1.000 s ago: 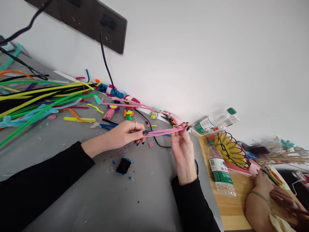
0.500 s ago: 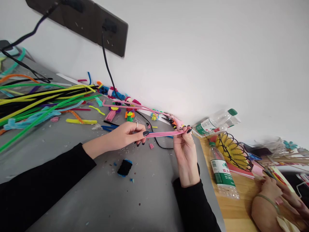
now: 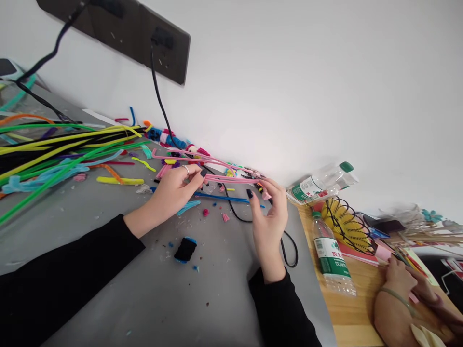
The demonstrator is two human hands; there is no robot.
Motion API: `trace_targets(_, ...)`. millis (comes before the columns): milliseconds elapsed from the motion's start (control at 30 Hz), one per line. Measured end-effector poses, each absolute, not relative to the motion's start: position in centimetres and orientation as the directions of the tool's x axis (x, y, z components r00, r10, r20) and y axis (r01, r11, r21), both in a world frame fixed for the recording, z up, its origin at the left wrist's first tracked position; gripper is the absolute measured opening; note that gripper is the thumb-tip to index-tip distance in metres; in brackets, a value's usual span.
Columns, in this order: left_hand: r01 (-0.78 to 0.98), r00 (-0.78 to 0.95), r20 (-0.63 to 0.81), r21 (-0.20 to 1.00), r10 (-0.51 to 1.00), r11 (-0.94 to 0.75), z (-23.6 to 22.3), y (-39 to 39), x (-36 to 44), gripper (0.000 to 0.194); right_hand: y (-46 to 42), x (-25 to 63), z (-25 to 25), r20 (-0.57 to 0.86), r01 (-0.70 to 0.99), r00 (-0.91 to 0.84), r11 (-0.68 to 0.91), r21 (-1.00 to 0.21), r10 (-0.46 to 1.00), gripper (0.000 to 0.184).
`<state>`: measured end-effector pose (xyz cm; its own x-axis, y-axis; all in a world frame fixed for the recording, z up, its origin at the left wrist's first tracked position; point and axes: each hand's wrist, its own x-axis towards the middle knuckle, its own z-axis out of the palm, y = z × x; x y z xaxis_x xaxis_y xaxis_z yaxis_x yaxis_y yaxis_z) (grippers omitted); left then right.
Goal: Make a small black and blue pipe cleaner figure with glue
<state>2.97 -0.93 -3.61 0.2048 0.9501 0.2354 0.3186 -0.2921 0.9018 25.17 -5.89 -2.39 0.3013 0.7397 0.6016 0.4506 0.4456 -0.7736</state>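
Several pink pipe cleaners (image 3: 233, 180) stretch in a bundle between my hands, above the grey table mat. My left hand (image 3: 181, 190) pinches their left end between thumb and fingers. At their right end is my right hand (image 3: 270, 217), its thumb spread away from the fingers; the fingertips are close to the strands, and I cannot tell whether they touch. More pink strands (image 3: 181, 153) lie behind the bundle. Beneath it are a long blue pipe cleaner (image 3: 224, 196) and a light blue piece (image 3: 188, 207). Nearer me rests a small black and blue fuzzy block (image 3: 185, 249).
Many coloured pipe cleaners (image 3: 54, 154) are heaped on the left. Small fuzzy figures (image 3: 166, 137) line the wall under a power strip (image 3: 144, 43) with cables. Plastic bottles (image 3: 334, 260) and a yellow basket (image 3: 343, 224) stand right, beside another person's hands (image 3: 398, 284).
The pink bundle has risen away from me with my left hand. My right hand has loosened from its pinch, thumb and fingers parting. The blue strands beneath now show more.
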Motion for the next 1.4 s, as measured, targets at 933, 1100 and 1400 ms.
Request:
trace_targets(933,0.487,0.140,0.390,0.774,0.910,-0.406,-3.2,-1.1,3.2,0.031,-5.7,26.1,-3.9,0.448,0.675,-0.138,0.415,-0.610,0.883,0.026)
trace_targets(1100,0.514,0.196,0.381,0.744,0.903,-0.426,-3.8,-0.8,3.1,0.038,-5.5,26.4,-4.2,0.437,0.689,-0.160,0.418,-0.592,0.885,0.028)
trace_targets(1400,0.603,0.383,0.473,0.523,0.793,-0.603,-5.6,-0.3,2.8,0.027,-5.5,26.7,-4.6,0.431,0.724,-0.212,0.437,-0.533,0.877,0.032)
